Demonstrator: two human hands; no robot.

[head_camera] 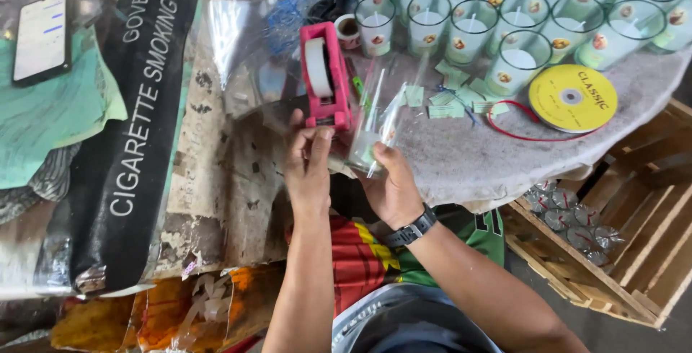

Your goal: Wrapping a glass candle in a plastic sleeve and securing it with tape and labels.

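The right hand [393, 187] cups a candle glass in clear wrap [371, 137], its long axis tilted up and away, mouth toward the far rim. The left hand [308, 165] pinches the wrap just beside a pink tape dispenser [326, 75]. Both work over the near edge of the grey desk [461, 158]. Beyond stand crowded candle glasses [519, 14]; a yellow ribbon spool [572, 98] lies right, above a wooden crate [613, 252].

Both forearms reach up from the bottom edge and meet at the middle. The left hand [306, 165] has its fingers curled and thumb raised, pinching. The right hand [389, 183], with a dark watch on its wrist, cups its fingers inward in a grasp.
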